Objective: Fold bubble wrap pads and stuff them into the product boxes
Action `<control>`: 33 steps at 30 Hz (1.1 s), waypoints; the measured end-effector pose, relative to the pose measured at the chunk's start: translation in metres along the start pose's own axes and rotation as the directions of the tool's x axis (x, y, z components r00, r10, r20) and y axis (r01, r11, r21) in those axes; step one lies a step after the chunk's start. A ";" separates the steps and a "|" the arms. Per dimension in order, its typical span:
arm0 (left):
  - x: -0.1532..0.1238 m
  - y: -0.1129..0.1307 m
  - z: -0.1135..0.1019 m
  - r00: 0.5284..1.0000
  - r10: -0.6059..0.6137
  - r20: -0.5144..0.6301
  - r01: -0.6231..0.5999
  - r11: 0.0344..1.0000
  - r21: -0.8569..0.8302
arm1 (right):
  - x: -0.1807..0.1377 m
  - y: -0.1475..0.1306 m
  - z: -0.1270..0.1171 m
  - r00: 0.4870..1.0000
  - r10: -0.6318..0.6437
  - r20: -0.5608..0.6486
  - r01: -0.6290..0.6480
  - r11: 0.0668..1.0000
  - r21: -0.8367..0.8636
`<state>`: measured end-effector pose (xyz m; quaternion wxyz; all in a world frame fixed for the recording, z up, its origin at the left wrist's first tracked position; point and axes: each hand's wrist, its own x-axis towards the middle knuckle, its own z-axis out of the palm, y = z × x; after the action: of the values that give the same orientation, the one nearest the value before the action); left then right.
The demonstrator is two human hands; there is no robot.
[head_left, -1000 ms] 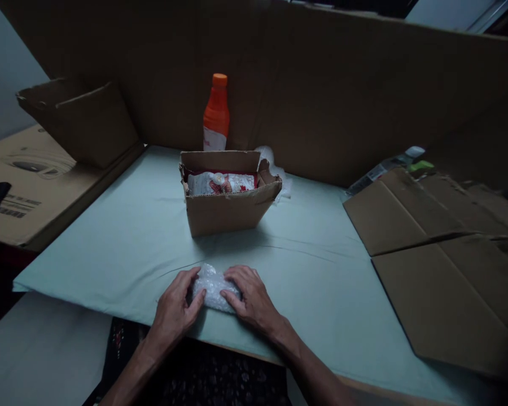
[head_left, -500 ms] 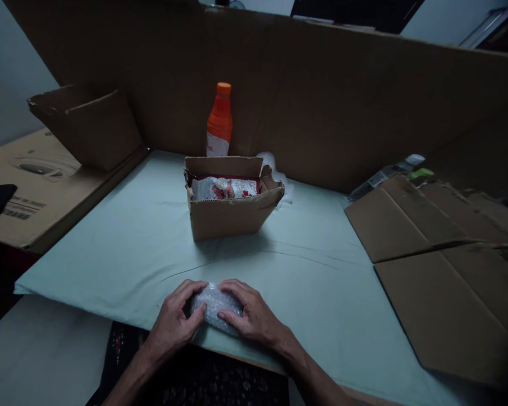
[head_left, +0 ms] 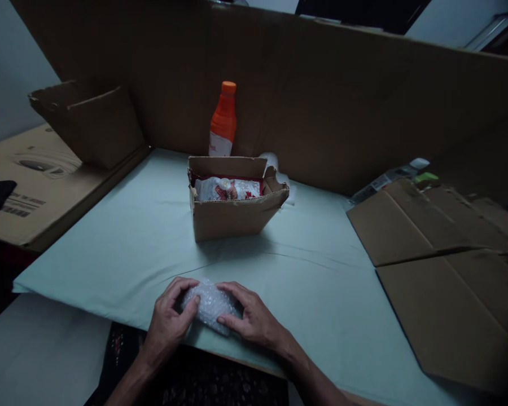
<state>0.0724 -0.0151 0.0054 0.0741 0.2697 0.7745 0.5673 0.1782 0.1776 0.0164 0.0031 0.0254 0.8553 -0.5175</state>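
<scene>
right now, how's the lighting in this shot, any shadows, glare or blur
Head view throughout: dim, bluish light; a soft shadow on the pale green cloth at the foot of the open brown cardboard box; only tiny glints on the translucent bubble-wrap bundle between the left hand and right hand; print on the orange plastic bottle too soft to read.

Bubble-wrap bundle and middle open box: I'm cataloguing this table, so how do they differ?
The bubble-wrap bundle is pale and shiny; the middle open box is dull brown cardboard.
The bundle looks smaller and flatter; the box stands taller.
The left hand and right hand grip the bundle; no hand touches the box.
Both have the pale green cloth beneath them.
</scene>
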 end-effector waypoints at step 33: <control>-0.010 -0.023 -0.006 0.986 -0.162 -0.049 0.161 0.986 -0.039 | 0.024 -0.003 -0.013 0.999 0.033 0.009 -0.033 0.999 -0.015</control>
<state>0.0703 -0.0301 -0.0150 0.1043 0.1899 0.7855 0.5797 0.1542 0.1887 0.0239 0.0157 0.0372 0.8586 -0.5111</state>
